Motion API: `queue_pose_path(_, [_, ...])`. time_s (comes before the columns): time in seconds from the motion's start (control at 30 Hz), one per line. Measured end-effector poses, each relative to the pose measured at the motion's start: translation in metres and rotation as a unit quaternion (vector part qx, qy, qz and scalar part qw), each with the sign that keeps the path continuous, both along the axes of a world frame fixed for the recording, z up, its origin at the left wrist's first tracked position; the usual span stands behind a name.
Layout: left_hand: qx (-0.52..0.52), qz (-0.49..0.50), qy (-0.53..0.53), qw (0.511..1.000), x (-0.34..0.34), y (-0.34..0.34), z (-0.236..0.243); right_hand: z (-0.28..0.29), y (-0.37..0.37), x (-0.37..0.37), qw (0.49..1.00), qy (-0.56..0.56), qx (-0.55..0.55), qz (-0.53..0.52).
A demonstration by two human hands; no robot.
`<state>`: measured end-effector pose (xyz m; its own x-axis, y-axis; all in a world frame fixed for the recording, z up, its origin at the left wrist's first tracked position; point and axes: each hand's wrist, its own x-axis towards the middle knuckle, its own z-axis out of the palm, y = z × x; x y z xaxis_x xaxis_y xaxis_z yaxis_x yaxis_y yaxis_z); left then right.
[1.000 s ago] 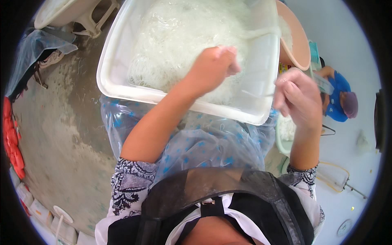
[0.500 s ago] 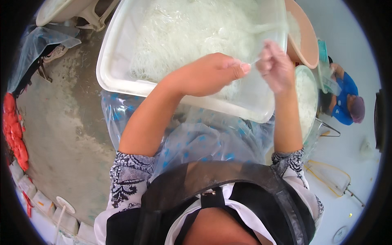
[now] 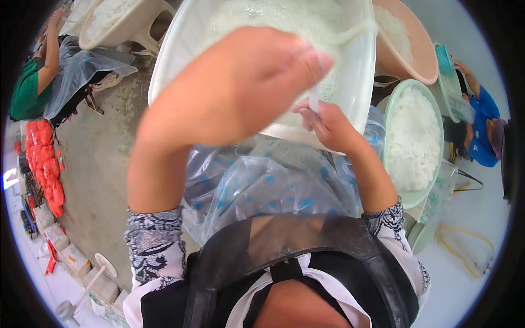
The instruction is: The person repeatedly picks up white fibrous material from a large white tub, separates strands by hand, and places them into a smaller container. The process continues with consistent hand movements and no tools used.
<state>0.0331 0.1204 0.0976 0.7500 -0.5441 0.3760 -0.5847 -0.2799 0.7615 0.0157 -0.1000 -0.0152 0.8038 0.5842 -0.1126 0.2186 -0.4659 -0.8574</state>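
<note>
**Two-Handed Grip on a Thin, Translucent White Strip [image 3: 313, 100]**

Upper centre: the blurred left hand [image 3: 235, 90], fingers curled, thumb pressed over the strip's upper end. Centre: the right hand [image 3: 332, 124] pinches its lower end, above a white rectangular plastic tub [image 3: 358, 87].

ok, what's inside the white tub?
Pale strands, one bundle reaching the right rim. The left hand and right hand cover much of the near side; contents there can't be seen.

A stained grey-brown floor [image 3: 93, 175] is edged at left by a row of whitish boxes [image 3: 75, 257] — a pale bluish wall [image 3: 465, 205] is softly lit at right.
</note>
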Motion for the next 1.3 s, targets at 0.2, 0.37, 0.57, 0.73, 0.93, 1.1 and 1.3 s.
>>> queue_pose_path(0.2, [0.002, 0.105, 0.143, 0.984, -0.025, -0.019, 0.054, -0.02, -0.051, -0.013, 0.998, 0.026, -0.049, -0.039])
queue_pose_path(0.37, [0.2, 0.007, -0.08, 0.977, -0.022, -0.053, 0.016, 0.014, -0.033, -0.021, 0.967, -0.231, 0.024, -0.103])
queue_pose_path(0.57, [0.2, 0.028, -0.054, 0.978, -0.018, -0.06, 0.025, 0.047, -0.019, -0.01, 0.98, -0.146, 0.13, -0.035])
queue_pose_path(0.73, [0.075, 0.008, -0.035, 0.997, -0.005, -0.038, 0.044, -0.003, -0.044, -0.02, 0.996, -0.067, -0.04, -0.041])
queue_pose_path(0.93, [0.324, -0.068, -0.018, 0.944, -0.02, -0.058, 0.009, 0.026, -0.07, 0.0, 0.983, -0.129, -0.102, 0.077])
queue_pose_path(1.1, [0.427, -0.272, 0.003, 0.863, -0.029, -0.073, -0.004, 0.107, -0.018, 0.038, 0.855, -0.435, -0.276, -0.066])
queue_pose_path(1.3, [-0.117, -0.261, 0.33, 0.9, 0.008, 0.006, -0.009, 0.095, 0.003, 0.014, 0.931, -0.332, 0.087, 0.124])
